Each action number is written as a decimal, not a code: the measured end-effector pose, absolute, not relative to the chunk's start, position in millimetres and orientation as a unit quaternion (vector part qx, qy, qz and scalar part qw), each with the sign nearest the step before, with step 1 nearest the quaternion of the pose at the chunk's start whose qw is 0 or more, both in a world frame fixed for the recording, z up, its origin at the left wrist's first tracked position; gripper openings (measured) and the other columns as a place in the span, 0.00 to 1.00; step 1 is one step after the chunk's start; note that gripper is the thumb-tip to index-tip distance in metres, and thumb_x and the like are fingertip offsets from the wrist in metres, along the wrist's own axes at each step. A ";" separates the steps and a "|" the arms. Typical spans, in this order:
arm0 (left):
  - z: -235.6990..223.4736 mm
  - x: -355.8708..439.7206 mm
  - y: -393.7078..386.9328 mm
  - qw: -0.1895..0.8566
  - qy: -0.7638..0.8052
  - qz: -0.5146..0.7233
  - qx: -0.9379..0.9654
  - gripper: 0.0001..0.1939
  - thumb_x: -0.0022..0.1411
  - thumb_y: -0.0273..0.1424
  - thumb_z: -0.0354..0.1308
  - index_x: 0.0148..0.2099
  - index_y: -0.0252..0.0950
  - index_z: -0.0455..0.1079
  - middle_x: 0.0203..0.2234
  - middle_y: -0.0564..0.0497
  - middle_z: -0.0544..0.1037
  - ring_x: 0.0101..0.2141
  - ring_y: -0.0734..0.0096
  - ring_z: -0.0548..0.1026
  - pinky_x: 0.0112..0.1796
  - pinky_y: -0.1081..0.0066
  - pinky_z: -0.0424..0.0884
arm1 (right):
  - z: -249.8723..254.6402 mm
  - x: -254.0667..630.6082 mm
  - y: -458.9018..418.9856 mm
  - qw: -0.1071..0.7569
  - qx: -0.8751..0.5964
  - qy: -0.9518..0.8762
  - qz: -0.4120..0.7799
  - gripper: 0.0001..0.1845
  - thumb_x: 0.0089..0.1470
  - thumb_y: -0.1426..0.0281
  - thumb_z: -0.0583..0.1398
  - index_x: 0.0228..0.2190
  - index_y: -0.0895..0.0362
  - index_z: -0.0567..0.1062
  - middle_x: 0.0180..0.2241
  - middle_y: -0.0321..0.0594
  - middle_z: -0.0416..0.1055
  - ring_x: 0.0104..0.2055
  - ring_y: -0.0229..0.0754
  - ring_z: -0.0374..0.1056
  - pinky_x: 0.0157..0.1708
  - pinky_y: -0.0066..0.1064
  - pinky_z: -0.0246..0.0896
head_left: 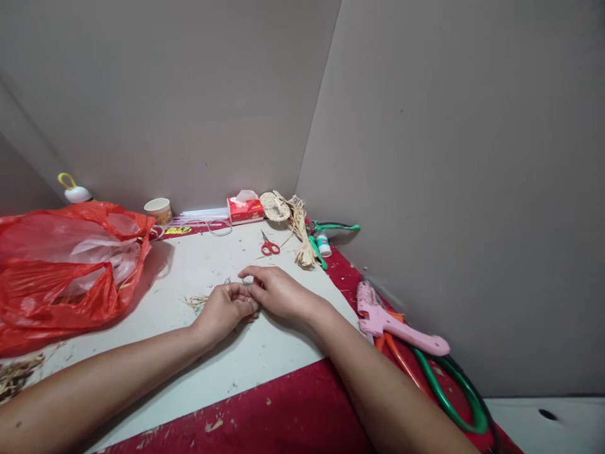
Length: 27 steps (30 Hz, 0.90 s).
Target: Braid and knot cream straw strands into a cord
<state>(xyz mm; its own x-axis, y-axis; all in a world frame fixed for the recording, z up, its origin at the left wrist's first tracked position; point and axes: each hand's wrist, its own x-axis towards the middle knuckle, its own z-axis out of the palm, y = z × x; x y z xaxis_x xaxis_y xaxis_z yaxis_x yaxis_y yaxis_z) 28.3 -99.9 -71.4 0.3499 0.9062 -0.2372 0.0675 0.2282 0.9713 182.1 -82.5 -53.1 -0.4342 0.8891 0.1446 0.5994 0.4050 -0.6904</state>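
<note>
Over the white board (208,384), my left hand (224,313) has its fingers curled and pinched together. My right hand (275,291) meets it from the right, thumb and fingers bent against the left fingertips. Whatever lies between them is too small or hidden to name. A few dry straw strands (196,303) rest on the board just left of my left hand. Beyond my right hand lie small red-handled scissors (270,244), and farther back is a bundle of dried straw (302,230) with a woven straw piece (275,207) beside it.
A red plastic bag (127,284) fills the left side. Along the back stand a paper cup (158,210) and a red tissue pack (246,209). At right are a pink glue gun (392,325), green-handled pliers (335,226), a small white bottle (323,244) and large green handles (475,410).
</note>
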 end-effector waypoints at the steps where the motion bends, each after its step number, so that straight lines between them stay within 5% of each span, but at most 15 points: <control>1: -71.3 28.4 -99.4 0.630 0.463 0.331 0.528 0.04 0.47 0.25 0.59 0.29 0.31 0.67 0.18 0.52 0.74 0.21 0.77 0.70 0.27 0.74 0.65 | -52.8 180.2 -83.9 0.260 -0.459 -0.803 0.279 0.18 0.51 0.77 0.54 0.45 0.57 0.73 0.40 0.45 0.74 0.41 0.43 0.68 0.41 0.31 0.58; 11: -74.8 28.5 -100.6 0.626 0.480 0.345 0.509 0.06 0.53 0.30 0.58 0.30 0.32 0.65 0.18 0.51 0.74 0.21 0.76 0.72 0.26 0.74 0.68 | -44.0 185.6 -82.1 0.333 -0.447 -0.754 0.348 0.16 0.55 0.72 0.53 0.44 0.59 0.73 0.27 0.38 0.71 0.27 0.35 0.64 0.30 0.26 0.57; 17: -77.5 26.0 -103.7 0.608 0.485 0.346 0.525 0.06 0.53 0.29 0.59 0.32 0.32 0.65 0.18 0.50 0.75 0.21 0.75 0.72 0.25 0.75 0.67 | -52.5 198.9 -75.8 0.236 -0.408 -0.781 0.410 0.18 0.46 0.79 0.56 0.39 0.58 0.77 0.35 0.39 0.74 0.34 0.36 0.67 0.34 0.26 0.58; 27: -78.1 23.6 -100.1 0.618 0.485 0.341 0.517 0.09 0.51 0.31 0.61 0.32 0.32 0.64 0.20 0.48 0.76 0.21 0.74 0.73 0.25 0.74 0.67 | -47.4 199.7 -78.1 0.180 -0.440 -0.801 0.365 0.08 0.46 0.73 0.57 0.25 0.62 0.77 0.21 0.35 0.70 0.24 0.33 0.59 0.24 0.24 0.51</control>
<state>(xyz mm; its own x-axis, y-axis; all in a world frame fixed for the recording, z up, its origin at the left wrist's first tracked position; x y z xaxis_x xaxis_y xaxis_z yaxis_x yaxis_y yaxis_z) 23.6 -100.1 -78.1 0.2980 0.9222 -0.2465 0.0806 0.2330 0.9691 199.7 -78.1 -47.4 -0.5480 0.8358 -0.0331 0.5737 0.3468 -0.7420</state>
